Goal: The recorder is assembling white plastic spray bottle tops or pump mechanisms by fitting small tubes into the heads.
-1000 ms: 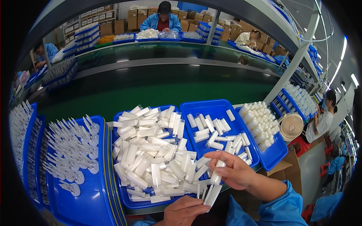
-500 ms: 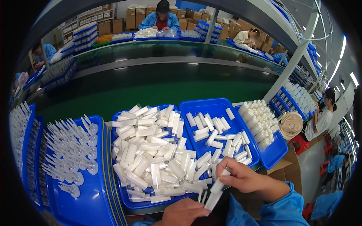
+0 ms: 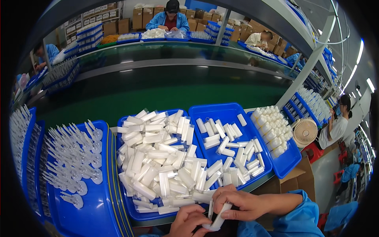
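Both hands meet at the lower edge, below the blue trays. My right hand [image 3: 241,203] grips a small white plastic piece [image 3: 221,215] that points down and to the left. My left hand [image 3: 191,221] touches the lower end of that same piece with its fingers curled around it. A thin white strip [image 3: 210,208] stands between the two hands. Just above them lies a blue tray [image 3: 130,209] heaped with several white oblong plastic pieces [image 3: 158,158].
A second blue tray [image 3: 225,112] holds scattered white pieces; a third [image 3: 290,164] holds upright white parts. Left racks [image 3: 96,205] carry clear spoon-shaped parts [image 3: 73,154]. A green conveyor belt [image 3: 166,93] runs behind. A small fan [image 3: 305,132] and other seated workers are nearby.
My right hand has come down and to the left, off the pile, with white pieces in it. My left hand has risen to meet it at the lower edge.
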